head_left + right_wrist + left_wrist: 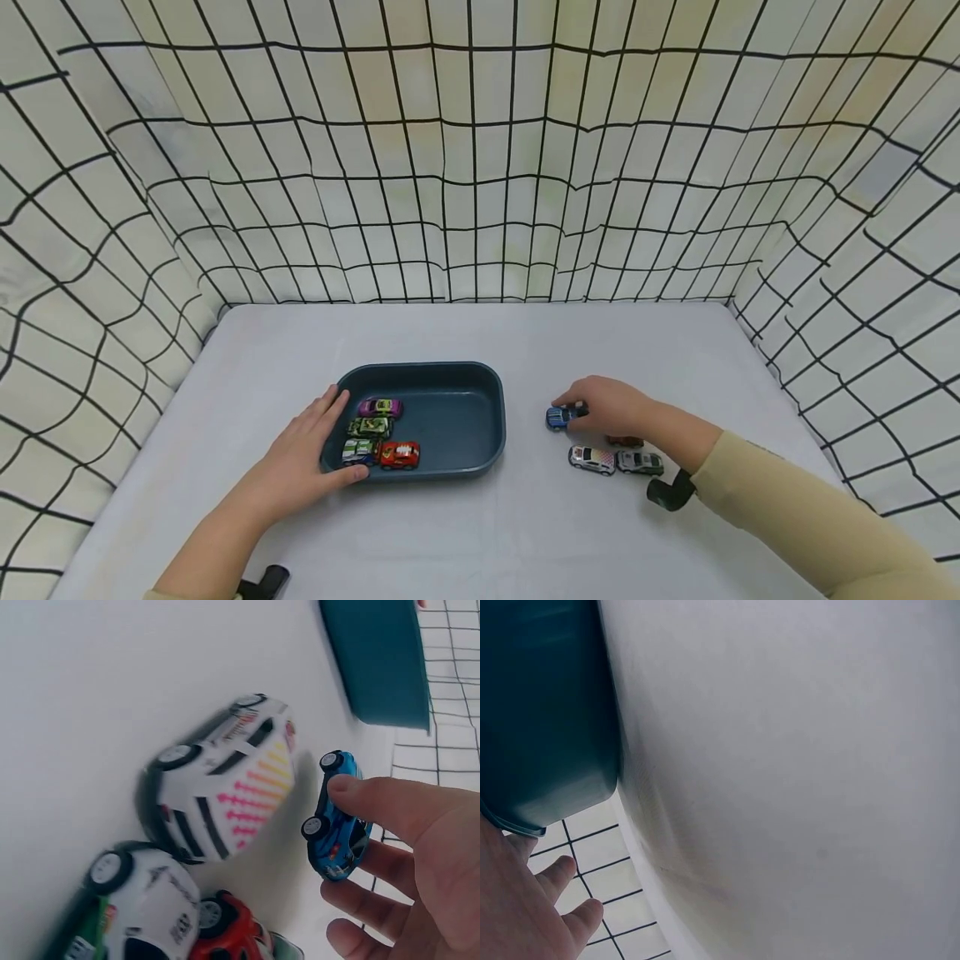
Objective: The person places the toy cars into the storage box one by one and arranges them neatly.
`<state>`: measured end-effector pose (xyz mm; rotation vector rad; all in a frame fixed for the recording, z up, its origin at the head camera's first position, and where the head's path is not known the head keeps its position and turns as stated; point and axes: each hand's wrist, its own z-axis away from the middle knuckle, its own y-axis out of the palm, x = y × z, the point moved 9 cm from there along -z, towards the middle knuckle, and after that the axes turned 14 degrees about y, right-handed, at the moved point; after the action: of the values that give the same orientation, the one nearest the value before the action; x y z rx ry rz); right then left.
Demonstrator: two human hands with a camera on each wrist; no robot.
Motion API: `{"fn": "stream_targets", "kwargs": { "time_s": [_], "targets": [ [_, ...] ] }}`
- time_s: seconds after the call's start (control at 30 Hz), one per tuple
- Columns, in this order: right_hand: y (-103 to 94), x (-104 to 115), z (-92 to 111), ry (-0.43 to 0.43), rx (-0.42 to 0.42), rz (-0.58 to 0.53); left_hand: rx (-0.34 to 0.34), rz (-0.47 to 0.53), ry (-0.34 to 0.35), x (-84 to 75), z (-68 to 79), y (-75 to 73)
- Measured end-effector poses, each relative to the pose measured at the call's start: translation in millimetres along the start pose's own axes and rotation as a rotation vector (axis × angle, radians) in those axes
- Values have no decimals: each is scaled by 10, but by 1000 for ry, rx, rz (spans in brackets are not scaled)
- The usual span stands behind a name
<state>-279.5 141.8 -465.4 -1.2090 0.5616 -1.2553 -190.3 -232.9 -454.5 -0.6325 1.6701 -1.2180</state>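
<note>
My right hand [611,404] pinches a blue toy car [337,817] between thumb and fingers, to the right of the teal tray [457,475]. Just below that hand, a white toy car [592,459] with pink and yellow markings sits beside a silver-and-green toy car [639,462]. A red toy car [229,930] is partly covered by my wrist in the head view. My left hand [300,454] rests at the tray's left side, fingers spread along the rim and thumb at the front edge. In the left wrist view its fingers [555,877] extend past the tray's outer wall.
Inside the tray, at its left end, are a purple toy car [380,407], a green toy car [370,427], a white-and-blue toy car [360,452] and a red-orange toy car [400,455]. A black grid net [472,175] surrounds the white table [525,542] on the back and sides.
</note>
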Motion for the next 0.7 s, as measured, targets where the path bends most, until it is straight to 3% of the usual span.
{"fn": "stream_targets", "kwargs": {
  "time_s": [0.4,0.7],
  "targets": [
    [-296,-78,-31,53,15,-235,6,-5,8,-20,-37,0],
    [-392,194,-59,79,56,-369,3,4,1,9,-11,0]
  ]
}}
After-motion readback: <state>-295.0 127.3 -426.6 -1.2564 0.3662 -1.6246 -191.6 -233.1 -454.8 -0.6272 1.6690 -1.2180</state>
